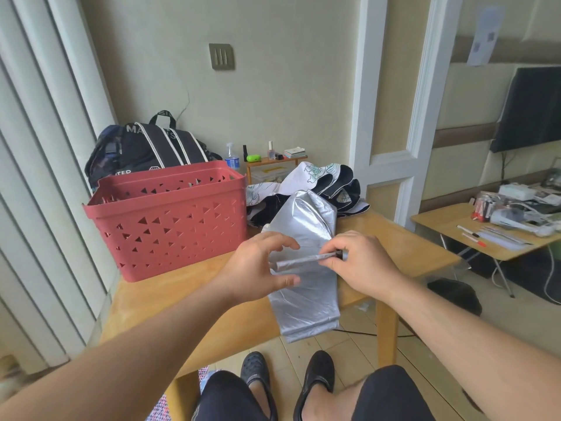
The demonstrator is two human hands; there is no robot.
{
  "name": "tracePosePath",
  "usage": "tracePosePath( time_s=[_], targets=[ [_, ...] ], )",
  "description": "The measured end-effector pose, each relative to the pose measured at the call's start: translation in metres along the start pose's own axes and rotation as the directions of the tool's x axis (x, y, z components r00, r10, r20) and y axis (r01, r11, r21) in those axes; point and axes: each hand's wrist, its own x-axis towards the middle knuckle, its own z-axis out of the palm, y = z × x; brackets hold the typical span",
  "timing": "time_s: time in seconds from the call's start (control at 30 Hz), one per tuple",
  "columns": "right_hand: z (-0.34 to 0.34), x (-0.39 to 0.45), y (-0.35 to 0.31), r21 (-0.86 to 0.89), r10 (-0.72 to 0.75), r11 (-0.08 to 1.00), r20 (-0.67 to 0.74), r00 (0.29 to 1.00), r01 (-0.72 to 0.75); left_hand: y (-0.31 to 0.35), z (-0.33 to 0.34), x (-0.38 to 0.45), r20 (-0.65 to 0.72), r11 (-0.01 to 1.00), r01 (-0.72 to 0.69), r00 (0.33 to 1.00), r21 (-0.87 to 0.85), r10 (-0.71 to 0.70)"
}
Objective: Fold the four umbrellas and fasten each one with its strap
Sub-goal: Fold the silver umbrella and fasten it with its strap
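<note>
A silver umbrella (305, 226) lies folded lengthwise on the wooden table (212, 308), its lower end hanging over the front edge. Across its middle runs its grey strap (299, 262). My right hand (358, 262) pinches the strap's right end, where a dark fastener shows. My left hand (261, 265) hovers over the umbrella's left side with fingers spread and loosely curved, thumb and fingertips near the strap's left end, holding nothing. Behind the silver one lies a white and black patterned umbrella (315, 183), loose and crumpled.
A red perforated plastic basket (167, 220) stands on the table's left part. A black backpack (151, 147) sits behind it. A small shelf with bottles (267, 161) stands against the wall. A second table with clutter (498, 229) is at the right.
</note>
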Motion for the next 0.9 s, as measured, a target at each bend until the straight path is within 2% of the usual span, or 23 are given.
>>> tracePosePath(
  time_s=[0.13, 0.27, 0.4, 0.53, 0.6, 0.67, 0.83, 0.9],
  targets=[
    [0.003, -0.007, 0.003, 0.006, -0.046, 0.999, 0.028, 0.999, 0.046, -0.005, 0.004, -0.004, -0.007, 0.997, 0.023, 1.0, 0.07, -0.022],
    [0.005, -0.011, 0.011, -0.074, -0.062, 0.995, -0.012, 0.998, 0.061, -0.007, 0.005, -0.01, -0.002, 0.999, 0.022, 1.0, 0.036, -0.022],
    [0.006, -0.018, 0.013, -0.059, -0.066, 0.996, 0.043, 0.997, 0.069, -0.006, 0.005, -0.013, -0.022, 0.999, 0.032, 0.999, -0.02, -0.032],
    [0.012, -0.023, 0.016, -0.077, -0.125, 0.989, 0.037, 0.992, 0.127, -0.009, 0.006, -0.015, 0.05, 1.0, 0.011, 0.999, -0.007, -0.01],
    [0.014, -0.025, 0.019, -0.092, -0.125, 0.987, 0.072, 0.99, 0.132, -0.012, 0.007, -0.014, 0.111, 1.0, 0.027, 0.993, 0.002, -0.027],
    [0.018, -0.03, 0.022, -0.104, -0.136, 0.983, 0.116, 0.984, 0.149, -0.013, 0.008, -0.013, 0.154, 0.995, 0.1, 0.983, -0.004, -0.098],
    [0.027, -0.04, 0.026, -0.12, -0.125, 0.98, 0.228, 0.966, 0.155, -0.008, 0.019, 0.004, 0.044, 0.979, 0.2, 0.978, 0.036, -0.202],
    [0.031, -0.042, 0.026, -0.128, -0.112, 0.981, 0.255, 0.96, 0.148, -0.003, 0.028, 0.016, 0.092, 0.977, 0.187, 0.976, 0.103, -0.196]
  ],
)
